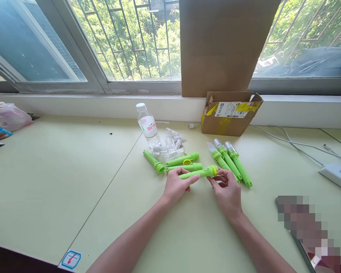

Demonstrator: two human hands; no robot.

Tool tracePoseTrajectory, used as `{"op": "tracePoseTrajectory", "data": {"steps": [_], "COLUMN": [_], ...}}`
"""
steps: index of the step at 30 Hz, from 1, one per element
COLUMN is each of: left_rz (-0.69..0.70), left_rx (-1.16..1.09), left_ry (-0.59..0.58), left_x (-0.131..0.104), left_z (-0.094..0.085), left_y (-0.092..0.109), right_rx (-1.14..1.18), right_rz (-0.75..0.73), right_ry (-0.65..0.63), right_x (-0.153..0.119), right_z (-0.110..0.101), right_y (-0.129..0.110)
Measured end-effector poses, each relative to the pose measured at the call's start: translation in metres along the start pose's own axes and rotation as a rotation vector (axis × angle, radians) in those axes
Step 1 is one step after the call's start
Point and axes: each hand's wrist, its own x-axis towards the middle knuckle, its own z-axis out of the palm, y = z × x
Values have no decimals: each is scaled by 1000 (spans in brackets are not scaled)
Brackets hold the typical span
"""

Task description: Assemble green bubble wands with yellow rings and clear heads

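A green tube [197, 173] with a yellow ring [215, 170] at its threaded right end lies level between my hands. My left hand [179, 184] is closed round its left part. The fingers of my right hand [226, 189] are bent together at the ringed end. Just beyond are two green tubes [184, 159] and a loose yellow ring [187, 162], with another green tube [154, 162] to the left. Clear plastic caps [170, 146] lie in a pile behind them. On the right, three green tubes with clear caps [230, 161] rest side by side.
A water bottle [148, 127] stands behind the tubes. An open cardboard box [230, 115] is at the wall, with a small clear piece [192, 126] beside it. Cables and a power strip [337, 176] are right; a pixelated dark device [304, 246] lies front right.
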Motion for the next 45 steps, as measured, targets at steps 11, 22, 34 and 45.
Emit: {"op": "tracePoseTrajectory", "data": {"steps": [11,22,34,45], "left_rz": [69,32,43,128], "left_rx": [-23,23,-11,-27], "left_ry": [74,107,25,13], "left_x": [-2,0,1,-2], "left_z": [3,1,-1,0], "left_y": [-5,-2,-3,-4], "right_rx": [-3,-79,-53,-34], "right_rz": [13,34,-17,49], "right_ry": [33,-42,5,-27], "right_x": [-1,-2,-1,1], "right_z": [2,0,1,-2], "right_y": [3,-2,2,2]}}
